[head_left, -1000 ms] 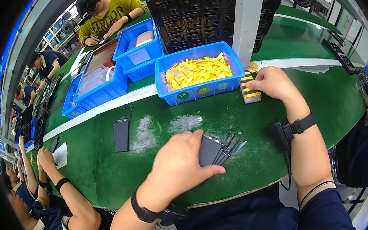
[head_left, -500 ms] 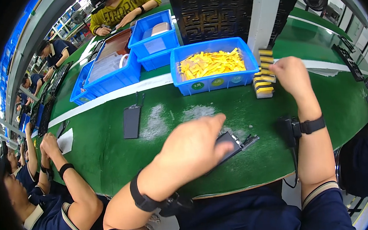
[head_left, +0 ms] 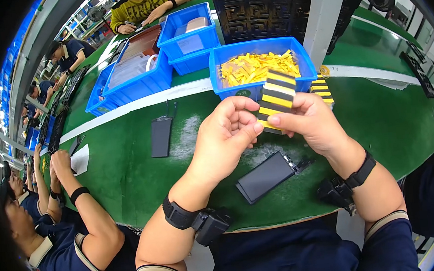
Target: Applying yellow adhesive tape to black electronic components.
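We pinch a yellow-and-black striped strip sheet between both hands, left hand and right hand closed on its lower edge, raised above the dark flat panel on the green table, probably for peeling.

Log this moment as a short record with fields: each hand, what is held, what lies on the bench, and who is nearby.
left hand: raised over the bench, fingers on the lower end of the striped strip
right hand: pinching the same strip from the other side
striped strip: black and yellow bands, held tilted in the air
below the hands: dark flat panel on the green bench
behind: blue bin of yellow tabs
far left: second dark panel
nearby: seated co-worker's arm at left
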Demonstrator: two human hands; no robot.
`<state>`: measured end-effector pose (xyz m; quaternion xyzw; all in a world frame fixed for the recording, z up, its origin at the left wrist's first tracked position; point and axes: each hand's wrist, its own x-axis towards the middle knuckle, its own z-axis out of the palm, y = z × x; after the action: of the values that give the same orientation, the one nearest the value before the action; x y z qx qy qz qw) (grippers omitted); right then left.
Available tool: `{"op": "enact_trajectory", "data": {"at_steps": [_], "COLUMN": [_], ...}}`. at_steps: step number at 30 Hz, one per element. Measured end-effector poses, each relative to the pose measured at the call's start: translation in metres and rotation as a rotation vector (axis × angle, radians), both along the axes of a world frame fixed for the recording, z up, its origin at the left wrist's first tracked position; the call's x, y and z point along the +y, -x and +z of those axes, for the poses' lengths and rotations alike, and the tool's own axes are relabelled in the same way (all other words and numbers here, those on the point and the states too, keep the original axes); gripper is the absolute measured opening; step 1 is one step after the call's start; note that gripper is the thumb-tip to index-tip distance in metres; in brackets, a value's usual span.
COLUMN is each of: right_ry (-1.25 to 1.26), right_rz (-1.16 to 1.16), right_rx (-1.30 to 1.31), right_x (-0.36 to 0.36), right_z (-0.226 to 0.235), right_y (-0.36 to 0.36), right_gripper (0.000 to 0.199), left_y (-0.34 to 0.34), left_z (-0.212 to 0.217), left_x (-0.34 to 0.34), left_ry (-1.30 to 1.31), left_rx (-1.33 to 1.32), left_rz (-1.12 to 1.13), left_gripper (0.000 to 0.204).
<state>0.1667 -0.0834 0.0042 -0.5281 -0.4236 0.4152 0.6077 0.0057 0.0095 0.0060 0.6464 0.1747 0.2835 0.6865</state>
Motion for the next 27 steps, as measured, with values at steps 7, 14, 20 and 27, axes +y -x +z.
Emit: {"op": "enact_trajectory", "data": {"at_steps": [7, 14, 20, 27], "right_ry": [-0.110, -0.002, -0.383, -0.365], "right_rz": [-0.166, -0.174, -0.231, -0.308], "right_rx": [0.072, -0.101, -0.552, -0.524], "right_x": [-0.001, -0.004, -0.001, -0.010], "right_z": [0.008, 0.008, -0.002, 0.006], "right_y": [0.000, -0.002, 0.000, 0.013], "right_gripper": [0.019, 0.017, 0.012, 0.015], "left_y": [0.012, 0.008, 0.001, 0.003], "left_z": [-0.005, -0.010, -0.002, -0.004], "left_x": [0.022, 0.009, -0.040, -0.015], "left_ry": [-0.042, -1.050, -1.099, -0.192], "left_rx": [0.252, 0.552, 0.492, 0.237], "left_rz": [0.105, 0.254, -0.052, 0.051], "left_gripper": [0.019, 0.025, 0.039, 0.020]}}
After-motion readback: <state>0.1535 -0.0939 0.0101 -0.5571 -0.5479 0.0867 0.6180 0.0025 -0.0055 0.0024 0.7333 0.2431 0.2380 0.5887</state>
